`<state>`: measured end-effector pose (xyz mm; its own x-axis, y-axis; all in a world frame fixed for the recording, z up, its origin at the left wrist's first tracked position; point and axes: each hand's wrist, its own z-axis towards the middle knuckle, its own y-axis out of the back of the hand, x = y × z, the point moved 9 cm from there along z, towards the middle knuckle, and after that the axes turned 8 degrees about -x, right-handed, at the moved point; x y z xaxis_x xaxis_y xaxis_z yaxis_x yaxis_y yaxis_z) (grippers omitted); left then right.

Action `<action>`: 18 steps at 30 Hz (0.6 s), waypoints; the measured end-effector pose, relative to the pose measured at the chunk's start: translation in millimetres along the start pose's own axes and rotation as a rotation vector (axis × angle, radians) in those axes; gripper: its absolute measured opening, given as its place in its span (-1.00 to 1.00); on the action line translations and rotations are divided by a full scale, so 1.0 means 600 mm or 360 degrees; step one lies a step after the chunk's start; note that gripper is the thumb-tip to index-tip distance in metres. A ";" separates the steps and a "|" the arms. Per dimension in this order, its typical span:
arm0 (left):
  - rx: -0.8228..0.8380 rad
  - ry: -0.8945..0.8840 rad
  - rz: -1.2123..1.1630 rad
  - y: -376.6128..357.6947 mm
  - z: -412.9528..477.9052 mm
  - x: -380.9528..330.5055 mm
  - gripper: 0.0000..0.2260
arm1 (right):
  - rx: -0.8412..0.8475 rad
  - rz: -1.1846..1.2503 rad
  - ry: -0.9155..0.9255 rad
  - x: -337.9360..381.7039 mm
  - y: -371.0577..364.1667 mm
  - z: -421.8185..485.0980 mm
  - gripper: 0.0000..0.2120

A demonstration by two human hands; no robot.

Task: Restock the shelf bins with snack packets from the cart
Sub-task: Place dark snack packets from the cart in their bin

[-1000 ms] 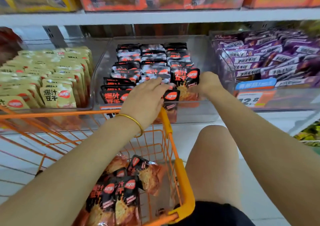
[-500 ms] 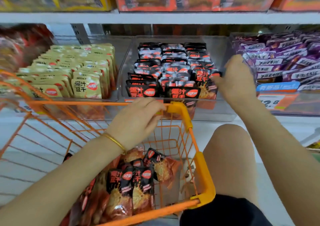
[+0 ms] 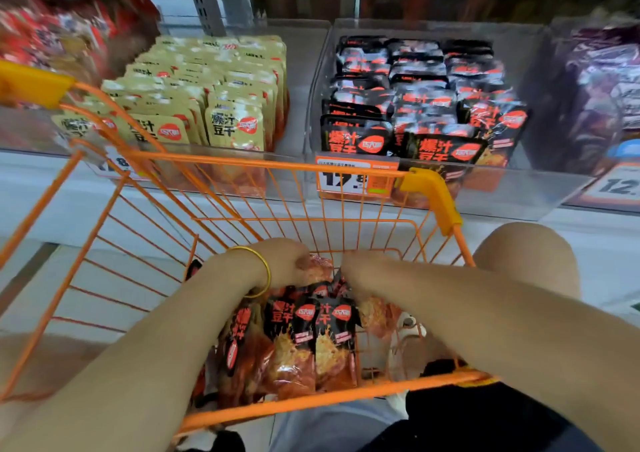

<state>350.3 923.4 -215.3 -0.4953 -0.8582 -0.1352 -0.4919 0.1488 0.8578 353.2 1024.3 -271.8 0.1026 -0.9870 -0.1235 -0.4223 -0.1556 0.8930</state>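
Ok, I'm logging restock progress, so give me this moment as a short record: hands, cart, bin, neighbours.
left hand: inside the cart, on the cart packets; grip blurred
right hand: inside the cart beside it, at the same pile; grip blurred
cart: orange wire
cart packets: black-and-red, piled loosely
bin: clear, holds rows of matching black packets
neighbours: beige packets to its left, purple packets to its right, blurred

Left hand (image 3: 282, 261), right hand (image 3: 362, 268) now down among the packets (image 3: 311, 344) in the cart (image 3: 263, 166)
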 end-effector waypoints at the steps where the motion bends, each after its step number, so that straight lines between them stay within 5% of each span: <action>1: -0.0013 -0.0016 -0.0005 0.000 0.003 -0.001 -0.74 | 0.0053 -0.0070 -0.0008 0.005 -0.013 0.003 -0.65; 4: -0.0013 -0.0032 -0.0018 0.000 0.007 -0.007 -0.74 | 0.0229 -0.0015 -0.0001 0.018 -0.028 -0.011 -0.62; 7: -0.0046 -0.0037 -0.0101 0.005 0.008 -0.014 -0.74 | 0.0413 -0.0094 0.0102 0.028 0.004 -0.030 -0.89; 12: -0.0157 0.0050 -0.0427 0.033 0.000 -0.016 -0.49 | -0.0078 -0.0011 0.0222 0.020 0.143 -0.083 -0.83; 18: -0.0652 -0.0129 -0.1535 0.166 -0.033 -0.078 -0.82 | -0.0633 0.1691 0.0192 -0.153 0.256 -0.176 -0.89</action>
<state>338.8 968.8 -113.9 -0.0762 -0.4867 -0.8702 -0.4308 -0.7710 0.4690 374.2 1095.2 -77.4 -0.0413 -0.5986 0.7999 -0.0342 0.8010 0.5977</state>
